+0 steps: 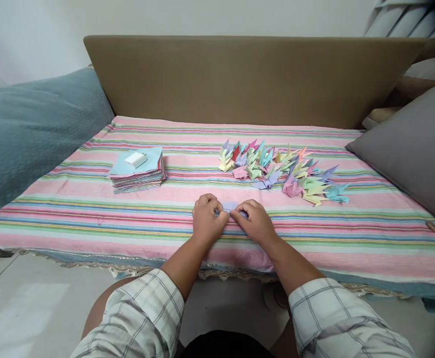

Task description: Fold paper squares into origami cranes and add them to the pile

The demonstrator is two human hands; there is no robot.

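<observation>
A small sheet of lavender origami paper (230, 205) lies low over the striped cloth, mostly covered by my fingers. My left hand (209, 214) pinches its near edge from the left, thumb against fingertips. From the right, my right hand (254, 219) grips the same paper, and the two thumbs almost meet at its middle. How far the paper is folded is hidden. Beyond my hands, to the right, several folded paper cranes (273, 169) in many colours lie in a loose cluster.
A stack of coloured paper (139, 180) stands at left with a white charger plug (136, 159) on top. The striped cloth (71, 209) covers the seat. A brown backrest (240, 79) rises behind; a teal cushion (34, 134) and a grey cushion (419, 144) flank it.
</observation>
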